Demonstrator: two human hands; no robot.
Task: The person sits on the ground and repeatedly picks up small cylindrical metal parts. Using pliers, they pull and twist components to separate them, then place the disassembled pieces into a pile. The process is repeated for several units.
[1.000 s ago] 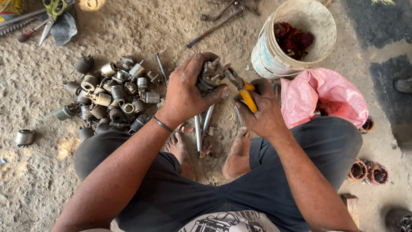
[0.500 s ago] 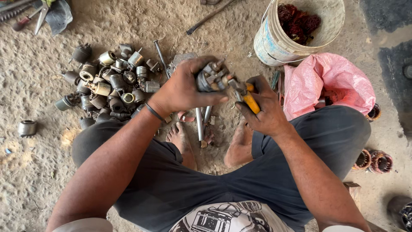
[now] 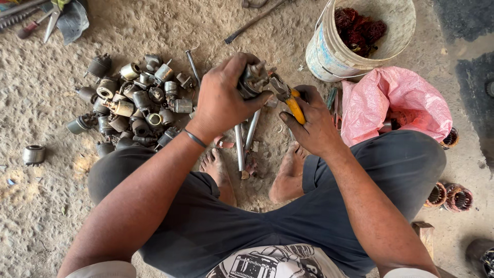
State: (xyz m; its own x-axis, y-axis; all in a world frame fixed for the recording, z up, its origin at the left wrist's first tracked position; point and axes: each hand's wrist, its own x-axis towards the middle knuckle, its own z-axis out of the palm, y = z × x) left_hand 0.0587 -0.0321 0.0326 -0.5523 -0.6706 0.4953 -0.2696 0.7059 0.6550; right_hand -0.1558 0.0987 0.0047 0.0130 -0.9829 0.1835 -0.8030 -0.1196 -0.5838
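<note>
I sit cross-legged on a sandy floor. My left hand (image 3: pixel 224 95) grips a small dark metal motor part (image 3: pixel 253 81) from above. My right hand (image 3: pixel 309 121) is closed around yellow-handled pliers (image 3: pixel 288 97), whose jaws bite on the edge of that part. Both hands are held above my bare feet. Two grey metal rods (image 3: pixel 245 139) lie on the ground just below the hands, between the feet.
A pile of several similar metal parts (image 3: pixel 131 105) lies to the left, with one stray part (image 3: pixel 34 154) further left. A white bucket (image 3: pixel 329 56) with reddish copper wire stands at top right, next to a pink bag (image 3: pixel 393 105). Wound coils (image 3: pixel 447 196) sit at the right.
The view has shifted slightly. My hands stay together on the part, and the pliers have turned a little against it.
</note>
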